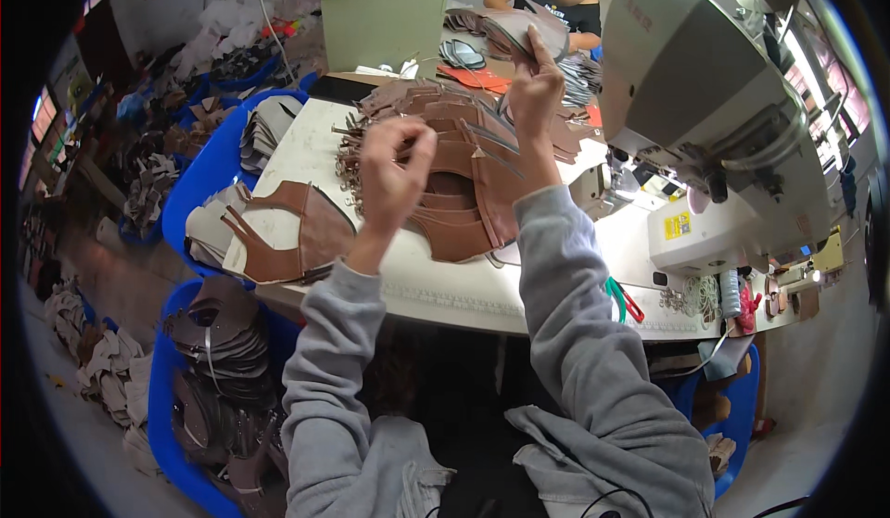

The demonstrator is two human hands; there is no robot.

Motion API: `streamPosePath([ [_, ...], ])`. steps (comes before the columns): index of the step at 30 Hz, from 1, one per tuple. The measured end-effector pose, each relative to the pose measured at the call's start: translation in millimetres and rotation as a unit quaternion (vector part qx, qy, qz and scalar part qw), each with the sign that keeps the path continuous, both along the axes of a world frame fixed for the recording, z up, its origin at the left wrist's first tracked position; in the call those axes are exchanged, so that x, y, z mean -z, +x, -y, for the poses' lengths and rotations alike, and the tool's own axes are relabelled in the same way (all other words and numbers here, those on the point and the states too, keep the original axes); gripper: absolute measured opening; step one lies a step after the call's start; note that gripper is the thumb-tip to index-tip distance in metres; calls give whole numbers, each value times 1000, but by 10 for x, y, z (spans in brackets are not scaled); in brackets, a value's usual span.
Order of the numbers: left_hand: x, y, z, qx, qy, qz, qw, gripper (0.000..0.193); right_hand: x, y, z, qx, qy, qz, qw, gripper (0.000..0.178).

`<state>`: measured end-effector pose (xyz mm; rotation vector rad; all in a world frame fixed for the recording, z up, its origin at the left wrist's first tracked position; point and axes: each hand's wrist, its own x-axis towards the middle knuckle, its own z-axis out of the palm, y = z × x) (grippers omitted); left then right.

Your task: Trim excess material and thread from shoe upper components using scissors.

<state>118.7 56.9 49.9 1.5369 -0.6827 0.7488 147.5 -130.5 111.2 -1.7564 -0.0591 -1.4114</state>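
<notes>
My right hand [536,96] is raised over the far side of the table, its fingers pinched on a pale grey-brown leather piece [549,29] with a dark edge. My left hand [397,170] hovers above the near part of the pile with its fingers curled in, and nothing shows in it. Beneath and between both hands lies an overlapping pile of brown leather shoe-upper pieces [452,240], with small metal buckles [350,161] along its left side. Another brown strapped piece [324,226] lies flat to the left of my left hand.
A large sewing machine [714,101] stands at the right. Scissors with red and green handles [630,303] lie at the white table's [445,294] front edge. Blue tubs [162,407] of leather pieces stand at the left. Across the table sits another person [561,4], near a green cabinet [385,27].
</notes>
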Motion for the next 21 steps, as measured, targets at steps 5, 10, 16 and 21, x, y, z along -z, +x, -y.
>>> streamPosePath([
  [5, 390, -16, 237, 14, 146, 89, 985, 10, 132, 625, 384, 146, -51, -84, 984, 40],
  [10, 567, -50, 304, 84, 176, 106, 975, 9, 281, 1194, 915, 239, -85, -126, 959, 44],
  [16, 577, -25, 303, 129, 184, 50, 973, 13, 103, 1790, 1723, 313, -140, -132, 930, 51],
  [21, 574, -75, 228, 148, 220, 26, 964, 24, -330, 2132, 2056, 298, -139, -30, 944, 56],
])
